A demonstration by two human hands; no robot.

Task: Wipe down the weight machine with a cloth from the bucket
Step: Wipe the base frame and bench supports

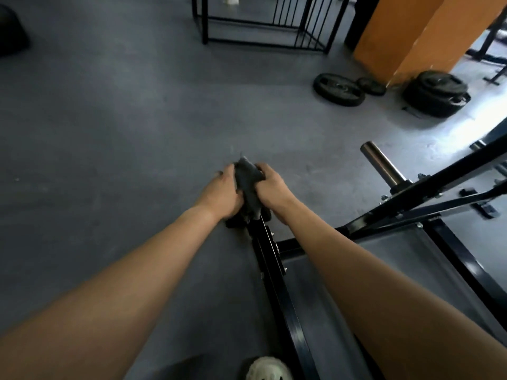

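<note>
head camera looks down along two bare forearms stretched forward. left hand [223, 192] and right hand [271, 185] sit side by side, both with fingers curled round a dark grey cloth [248, 185] that is bunched between them; each hand grips its own side of it, and the knuckles face up. the cloth is pressed over the far end of a black bar of the weight machine [277, 270], with one corner sticking up past the fingers and a strip hanging down toward the wrists. just under the hands a dark foot of the bar shows against the floor; its shape is blurred.

from the hands the black bar runs back toward the person, with bolts along its side, and meets a cross bar that leads right to more slanted black bars. a bare steel peg [381, 164] juts up and left from that right part of the frame.

the grey floor [109, 119] spreads out all around. at the bottom edge, beside the bar, is the toe of a white shoe [267, 370]. farther off on the right a large weight plate [338, 89] lies flat with a smaller plate [371, 86] next to it, both at the base of an orange pillar [419, 34]. a stack of plates [436, 93] sits on the pillar's right. a black metal rack [263, 23] stands at the top.
</note>
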